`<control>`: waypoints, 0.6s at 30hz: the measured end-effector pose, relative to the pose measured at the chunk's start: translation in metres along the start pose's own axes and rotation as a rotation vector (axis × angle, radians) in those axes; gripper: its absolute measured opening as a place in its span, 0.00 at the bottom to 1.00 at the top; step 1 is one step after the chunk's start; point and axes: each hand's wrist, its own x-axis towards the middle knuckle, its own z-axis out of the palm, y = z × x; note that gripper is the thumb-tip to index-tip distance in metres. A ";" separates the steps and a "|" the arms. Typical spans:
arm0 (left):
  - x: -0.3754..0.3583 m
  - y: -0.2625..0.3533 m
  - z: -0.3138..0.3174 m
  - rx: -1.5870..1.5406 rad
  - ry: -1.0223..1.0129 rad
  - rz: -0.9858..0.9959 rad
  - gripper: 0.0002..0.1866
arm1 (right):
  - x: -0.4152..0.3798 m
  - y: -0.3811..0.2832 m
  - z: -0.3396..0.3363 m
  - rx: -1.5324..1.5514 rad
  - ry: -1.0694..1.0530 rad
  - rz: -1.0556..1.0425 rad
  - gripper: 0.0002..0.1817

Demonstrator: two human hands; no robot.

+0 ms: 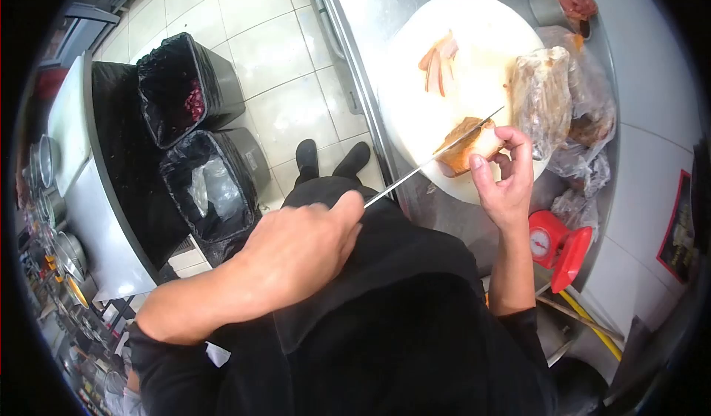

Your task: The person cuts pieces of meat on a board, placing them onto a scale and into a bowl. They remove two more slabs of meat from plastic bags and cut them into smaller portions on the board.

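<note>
My left hand (311, 245) is closed in a fist round the handle of a long thin knife (415, 169), which is hidden inside it. The blade reaches up and to the right across a block of meat (461, 134) with browned sides and a pale face. My right hand (507, 168) grips the right side of this block between thumb and fingers, close beside the blade. The meat lies on a round white cutting board (415, 90). Several thin pale-pink meat slices (440, 66) with brown edges lie farther up the board.
Plastic-bagged meat (543, 101) stands at the board's right. A metal container of meat (563, 8) is behind it. A red scale (548, 240) sits near the counter's wall side. Two bins with black liners (185, 90) stand on the tiled floor at left.
</note>
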 end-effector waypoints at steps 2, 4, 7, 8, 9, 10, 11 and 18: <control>-0.001 0.002 0.001 0.016 -0.069 -0.055 0.12 | -0.001 0.003 0.001 0.042 0.001 -0.002 0.27; 0.025 0.007 0.012 0.020 -0.060 -0.050 0.12 | -0.001 0.002 0.001 0.088 0.002 0.018 0.27; 0.063 0.014 0.022 -0.010 -0.038 -0.047 0.12 | 0.000 0.006 0.002 0.061 0.002 -0.047 0.26; 0.071 0.014 0.025 -0.031 -0.035 -0.048 0.12 | 0.000 0.009 0.002 0.062 0.019 -0.031 0.29; 0.074 0.012 0.028 -0.039 -0.025 -0.045 0.12 | -0.001 0.013 0.003 0.067 0.032 -0.014 0.31; 0.076 0.010 0.028 -0.043 -0.012 -0.043 0.12 | -0.001 0.014 0.005 0.075 0.047 0.000 0.33; 0.076 0.008 0.027 -0.043 0.003 -0.039 0.12 | -0.002 0.011 0.009 -0.028 0.050 -0.063 0.37; 0.047 -0.015 -0.006 0.024 -0.101 -0.033 0.17 | -0.006 0.017 0.023 0.188 0.228 -0.050 0.45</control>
